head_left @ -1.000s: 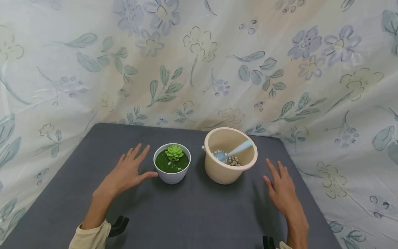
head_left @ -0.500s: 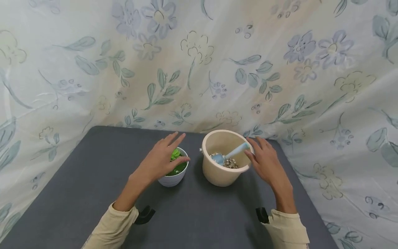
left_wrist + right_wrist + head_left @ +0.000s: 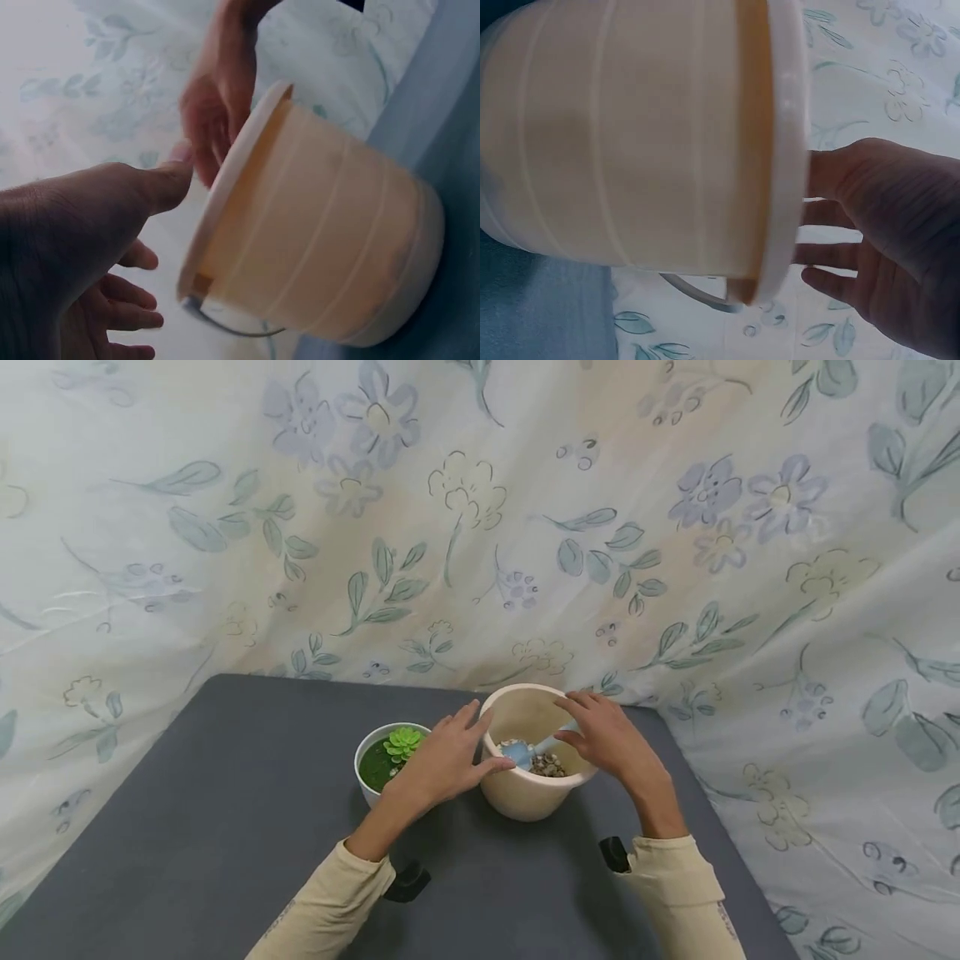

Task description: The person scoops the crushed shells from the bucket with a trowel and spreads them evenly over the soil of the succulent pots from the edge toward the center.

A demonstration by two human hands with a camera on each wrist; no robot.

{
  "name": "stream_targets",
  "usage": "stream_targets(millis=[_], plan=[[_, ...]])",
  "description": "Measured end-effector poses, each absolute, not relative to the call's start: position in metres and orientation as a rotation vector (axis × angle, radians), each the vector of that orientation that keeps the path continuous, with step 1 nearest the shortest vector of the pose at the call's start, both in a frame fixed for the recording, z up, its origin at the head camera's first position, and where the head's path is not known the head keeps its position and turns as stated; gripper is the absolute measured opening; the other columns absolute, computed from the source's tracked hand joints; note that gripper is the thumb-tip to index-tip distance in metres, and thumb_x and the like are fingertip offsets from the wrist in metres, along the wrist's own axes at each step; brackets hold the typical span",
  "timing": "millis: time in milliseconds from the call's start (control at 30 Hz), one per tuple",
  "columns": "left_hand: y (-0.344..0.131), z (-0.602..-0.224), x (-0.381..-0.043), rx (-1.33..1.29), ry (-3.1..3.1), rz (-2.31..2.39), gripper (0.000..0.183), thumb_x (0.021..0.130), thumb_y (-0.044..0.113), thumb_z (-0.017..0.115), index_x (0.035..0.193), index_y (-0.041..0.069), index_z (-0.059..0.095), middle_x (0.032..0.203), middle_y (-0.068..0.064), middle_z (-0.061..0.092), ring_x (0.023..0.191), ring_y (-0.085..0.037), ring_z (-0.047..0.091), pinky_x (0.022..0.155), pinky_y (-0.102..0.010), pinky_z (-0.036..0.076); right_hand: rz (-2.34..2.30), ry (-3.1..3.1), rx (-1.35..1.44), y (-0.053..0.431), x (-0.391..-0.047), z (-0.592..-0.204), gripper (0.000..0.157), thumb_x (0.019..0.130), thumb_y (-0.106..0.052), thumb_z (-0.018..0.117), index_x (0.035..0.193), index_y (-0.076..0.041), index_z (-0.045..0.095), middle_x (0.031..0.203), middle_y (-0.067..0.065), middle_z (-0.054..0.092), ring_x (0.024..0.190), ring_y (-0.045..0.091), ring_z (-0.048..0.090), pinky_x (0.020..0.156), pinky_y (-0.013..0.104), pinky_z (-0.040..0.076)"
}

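A cream bucket stands upright on the dark table, holding gravel and a pale blue scoop whose handle leans toward the right rim. My left hand hovers at the bucket's left rim, fingers spread and thumb stretched out over the near edge. Over the right side of the rim reaches my right hand, its fingers bent loosely down above the scoop's handle. In the right wrist view the bucket wall hides those fingertips, and no grip on the handle shows.
Left of the bucket stands a white pot with a green succulent, partly behind my left forearm. A floral cloth hangs behind the dark table. The bucket's wire handle hangs down its side.
My left hand has moved right, past the succulent pot to the bucket's rim. My right hand has moved left, from beside the bucket to over its opening. Bucket and scoop stay in place.
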State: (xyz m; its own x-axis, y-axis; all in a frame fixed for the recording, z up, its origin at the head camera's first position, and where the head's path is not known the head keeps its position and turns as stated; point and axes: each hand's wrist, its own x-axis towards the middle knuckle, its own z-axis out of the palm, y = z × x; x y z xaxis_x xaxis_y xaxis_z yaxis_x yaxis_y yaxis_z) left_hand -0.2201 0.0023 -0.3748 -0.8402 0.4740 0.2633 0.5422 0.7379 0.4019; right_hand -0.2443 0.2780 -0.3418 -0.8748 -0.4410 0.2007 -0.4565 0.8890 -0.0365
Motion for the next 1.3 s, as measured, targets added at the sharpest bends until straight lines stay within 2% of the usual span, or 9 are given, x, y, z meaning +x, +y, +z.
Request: stream_targets(millis=[167, 300, 467, 600, 833, 1133, 1300], plan=[[0.013, -0.384, -0.22, -0.8, -2.817, -0.653, 0.097, 0.09, 0.07, 0.067, 0.157, 0.002, 0.046, 0.166, -0.027, 0.037, 0.139, -0.051, 0.055, 0.109, -0.06, 0.053, 0.011, -2.88, 0.759, 0.272, -0.25, -0.354, 0.049, 0.092, -0.025, 0.081, 0.136, -0.006, 0.069, 0.133, 0.014, 0.072, 0.126, 0.04, 0.063, 0.105, 0.059, 0.052], [0.018, -0.385, -0.22, -0.78, -2.82, -0.652, 0.097, 0.09, 0.069, 0.069, 0.154, 0.0, 0.049, 0.165, -0.027, 0.038, 0.141, -0.047, 0.054, 0.109, -0.057, 0.054, -0.074, -2.881, 0.754, 0.27, -0.257, -0.357, 0.038, 0.087, -0.023, 0.086, 0.122, -0.009, 0.077, 0.119, 0.009, 0.077, 0.115, 0.034, 0.067, 0.099, 0.054, 0.055], [0.018, -0.384, -0.219, -0.789, -2.811, -0.705, 0.095, 0.09, 0.065, 0.071, 0.154, -0.001, 0.049, 0.166, -0.026, 0.037, 0.142, -0.049, 0.053, 0.108, -0.058, 0.054, -0.091, -3.008, 0.732, 0.264, -0.269, -0.364, 0.016, 0.084, -0.018, 0.088, 0.099, -0.014, 0.083, 0.099, 0.001, 0.08, 0.091, 0.023, 0.073, 0.089, 0.052, 0.054], [0.019, -0.384, -0.216, -0.811, -2.798, -0.726, 0.095, 0.091, 0.064, 0.07, 0.155, -0.002, 0.048, 0.167, -0.025, 0.035, 0.141, -0.05, 0.053, 0.107, -0.059, 0.054, -0.057, -3.008, 0.681, 0.262, -0.268, -0.368, 0.007, 0.083, -0.014, 0.088, 0.087, -0.017, 0.083, 0.087, -0.004, 0.08, 0.081, 0.019, 0.069, 0.082, 0.05, 0.049], [0.015, -0.387, -0.218, -0.808, -2.784, -0.709, 0.094, 0.091, 0.064, 0.071, 0.154, -0.001, 0.048, 0.168, -0.024, 0.035, 0.143, -0.044, 0.053, 0.106, -0.054, 0.056, -0.005, -2.869, 0.572, 0.265, -0.253, -0.358, 0.008, 0.085, -0.011, 0.086, 0.092, -0.016, 0.085, 0.088, 0.0, 0.079, 0.087, 0.027, 0.066, 0.086, 0.051, 0.048], [0.014, -0.388, -0.218, -0.803, -2.78, -0.737, 0.092, 0.091, 0.064, 0.07, 0.157, 0.004, 0.047, 0.169, -0.024, 0.032, 0.145, -0.044, 0.052, 0.105, -0.056, 0.056, -0.008, -2.802, 0.463, 0.278, -0.237, -0.343, 0.012, 0.085, -0.008, 0.084, 0.096, -0.012, 0.084, 0.091, 0.004, 0.078, 0.089, 0.028, 0.065, 0.09, 0.054, 0.046], [0.015, -0.39, -0.22, -0.81, -2.762, -0.747, 0.09, 0.091, 0.063, 0.072, 0.156, 0.004, 0.049, 0.168, -0.025, 0.035, 0.144, -0.045, 0.053, 0.105, -0.055, 0.056, 0.028, -2.823, 0.39, 0.285, -0.232, -0.343, 0.013, 0.087, -0.007, 0.083, 0.1, -0.009, 0.084, 0.092, 0.006, 0.078, 0.092, 0.029, 0.064, 0.087, 0.054, 0.044]])
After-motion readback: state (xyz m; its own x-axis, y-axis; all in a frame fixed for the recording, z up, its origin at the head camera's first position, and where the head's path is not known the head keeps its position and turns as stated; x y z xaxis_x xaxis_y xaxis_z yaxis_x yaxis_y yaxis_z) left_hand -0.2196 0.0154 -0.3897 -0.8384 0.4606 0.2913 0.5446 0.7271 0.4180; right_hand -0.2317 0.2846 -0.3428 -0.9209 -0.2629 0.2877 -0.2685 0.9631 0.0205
